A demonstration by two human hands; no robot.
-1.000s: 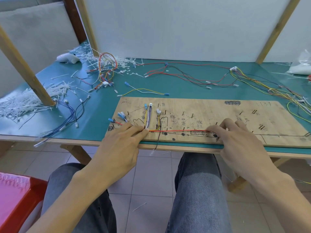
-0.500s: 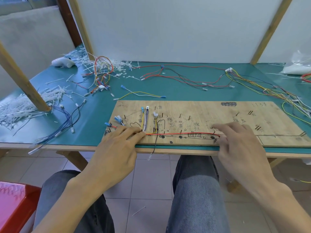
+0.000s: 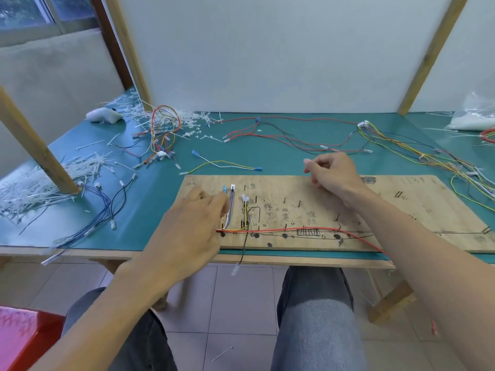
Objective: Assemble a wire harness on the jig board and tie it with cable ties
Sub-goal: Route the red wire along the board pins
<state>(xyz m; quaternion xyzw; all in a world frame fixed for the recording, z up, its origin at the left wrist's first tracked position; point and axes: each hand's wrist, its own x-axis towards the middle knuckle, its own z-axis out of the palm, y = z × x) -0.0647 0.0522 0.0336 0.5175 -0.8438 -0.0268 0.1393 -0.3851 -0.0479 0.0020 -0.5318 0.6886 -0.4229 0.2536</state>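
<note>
The wooden jig board (image 3: 401, 210) lies at the front of the teal table. A red wire (image 3: 294, 230) runs along its front row of pegs and drops off the table edge under my right forearm. Short yellow, white and purple wires (image 3: 231, 207) stand in the left branch, and a black wire (image 3: 243, 253) hangs over the edge. My left hand (image 3: 192, 228) rests on the board's left end, its thumb and fingertips closed around the yellow wire below the blue terminal (image 3: 224, 189). My right hand (image 3: 332, 174) hovers over the board's far edge, loosely curled and holding nothing.
Loose harnesses lie behind the board: a yellow-white wire (image 3: 222, 164), red-black wires (image 3: 281, 135), a multicolour bundle (image 3: 417, 151) at right and a blue one (image 3: 104, 207) at left. White cable ties (image 3: 34, 186) are heaped around a wooden post (image 3: 37, 148). A red stool (image 3: 24, 333) is at lower left.
My right hand lifted off the red wire at the board's front and moved to the far edge. My left hand slid up the left branch. The camera tilted upward.
</note>
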